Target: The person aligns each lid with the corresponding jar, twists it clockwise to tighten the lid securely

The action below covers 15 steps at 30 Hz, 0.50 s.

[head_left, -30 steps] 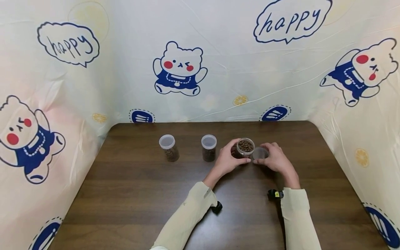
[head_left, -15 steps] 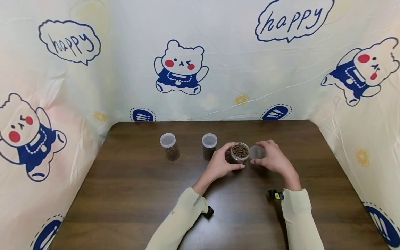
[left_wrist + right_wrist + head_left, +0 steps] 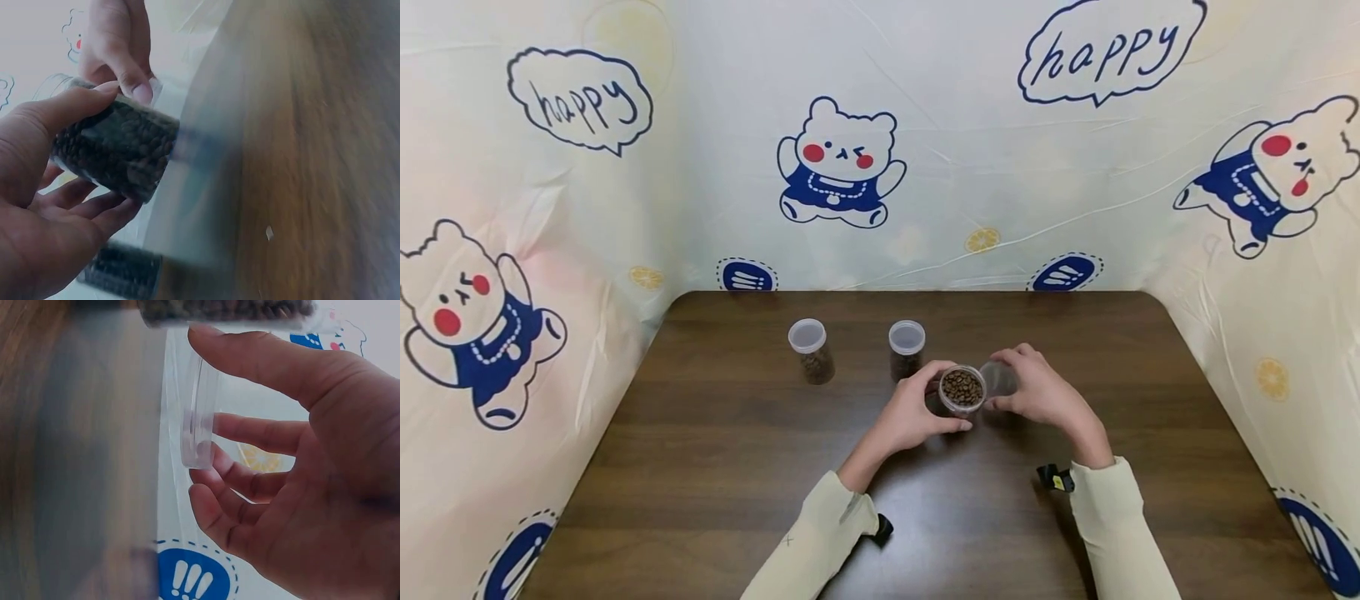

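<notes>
A clear jar full of brown coffee beans (image 3: 962,389) has no lid on it, and my left hand (image 3: 912,412) grips it round the side. In the left wrist view the jar (image 3: 119,147) is tilted, with thumb and fingers wrapped about it. Just right of the jar, my right hand (image 3: 1047,397) holds a translucent round lid (image 3: 1000,379) by its edge. The right wrist view shows this lid (image 3: 199,415) on edge between thumb and fingers, the jar close above it.
Two lidded jars of dark contents stand on the brown wooden table (image 3: 715,467): one at the left (image 3: 812,352), the other (image 3: 907,348) just behind my left hand. A patterned cloth (image 3: 925,167) hangs behind and at both sides.
My left hand has brought the open jar leftward and nearer to me. The right hand, with the lid, has followed to the left and slightly nearer. The two lidded jars stay put.
</notes>
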### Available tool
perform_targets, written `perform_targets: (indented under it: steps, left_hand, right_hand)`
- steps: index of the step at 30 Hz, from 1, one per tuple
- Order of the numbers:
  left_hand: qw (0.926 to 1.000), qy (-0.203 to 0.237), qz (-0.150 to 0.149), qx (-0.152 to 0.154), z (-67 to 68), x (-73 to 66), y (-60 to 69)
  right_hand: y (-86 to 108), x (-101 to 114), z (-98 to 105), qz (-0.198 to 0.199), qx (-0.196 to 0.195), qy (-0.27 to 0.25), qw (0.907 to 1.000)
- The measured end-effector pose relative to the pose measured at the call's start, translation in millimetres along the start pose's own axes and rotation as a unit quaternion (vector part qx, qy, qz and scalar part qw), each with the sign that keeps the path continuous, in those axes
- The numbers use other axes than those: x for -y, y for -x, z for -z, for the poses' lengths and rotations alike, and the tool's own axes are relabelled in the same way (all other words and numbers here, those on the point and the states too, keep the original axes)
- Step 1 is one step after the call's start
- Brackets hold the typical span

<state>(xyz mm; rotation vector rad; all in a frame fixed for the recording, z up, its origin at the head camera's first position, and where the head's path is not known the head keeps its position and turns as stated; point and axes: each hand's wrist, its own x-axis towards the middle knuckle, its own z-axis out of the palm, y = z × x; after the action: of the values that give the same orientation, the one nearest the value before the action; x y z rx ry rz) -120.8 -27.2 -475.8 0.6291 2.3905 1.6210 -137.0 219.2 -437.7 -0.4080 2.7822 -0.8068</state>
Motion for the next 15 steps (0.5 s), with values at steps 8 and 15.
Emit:
perform_targets:
  steps: [8, 15]
  left_hand:
    - [0.9998, -0.008, 0.016, 0.010, 17.4, 16.6, 20.7]
    - [0.9992, 0.024, 0.027, 0.016, 28.3, 27.2, 35.7]
  right_hand:
    - [0.4, 8.5, -16.1, 0.005, 0.023, 0.003, 0.9997]
    - [1.5, 14.3, -32.3, 0.024, 0.044, 0.008, 0.9987]
